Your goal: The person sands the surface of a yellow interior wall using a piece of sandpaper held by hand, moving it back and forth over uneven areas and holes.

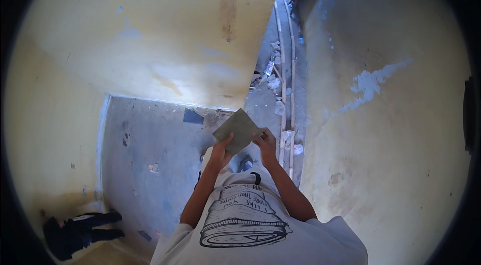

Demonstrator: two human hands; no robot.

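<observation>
A square, flat grey-green sheet [237,129], possibly sandpaper, is held up in front of my body with one corner pointing away from me. At its near left edge, my left hand [221,153] grips it with the thumb on top. My right hand [266,145] pinches the right corner between thumb and fingers. The sheet's underside and some of my fingers are hidden. Beneath it, part of a shoe [246,164] shows on the floor.
Yellowish walls [158,47] with stains and peeled paint [370,82] rise on several sides. Long poles or pipes [292,88] run along the floor channel on the right, beside plastic litter [274,82]. A dark bundle, perhaps clothing [80,231], is at lower left. Scraps dot the concrete floor [146,141].
</observation>
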